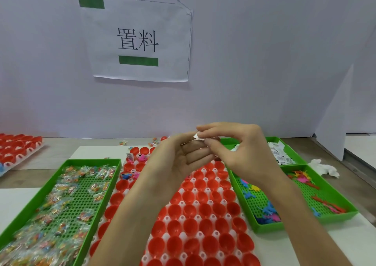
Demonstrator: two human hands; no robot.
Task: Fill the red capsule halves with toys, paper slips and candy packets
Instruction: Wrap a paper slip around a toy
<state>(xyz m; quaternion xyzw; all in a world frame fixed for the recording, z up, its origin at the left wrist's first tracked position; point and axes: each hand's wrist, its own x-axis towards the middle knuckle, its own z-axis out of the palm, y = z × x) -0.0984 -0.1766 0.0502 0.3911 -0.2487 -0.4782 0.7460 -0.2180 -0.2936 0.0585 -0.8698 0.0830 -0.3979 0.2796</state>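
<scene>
Red capsule halves (200, 210) stand open in a white holder tray (203, 235) in front of me. A few at the far left end hold pink and blue toys (133, 175) and slips. Both hands are raised over the tray's far end. My right hand (242, 151) pinches a small white paper slip (197, 136) between thumb and fingertips. My left hand (179, 160) is cupped palm up just under it, its fingertips at the slip; its grip is unclear. Candy packets (61, 206) fill a green tray on the left.
On the right, a green tray (264, 228) holds small coloured plastic toys (266, 210); behind it another green tray holds white paper slips (280, 156). A crumpled tissue (323, 167) lies at far right. A second rack of red halves (18, 145) sits far left. A white wall with a paper sign stands behind.
</scene>
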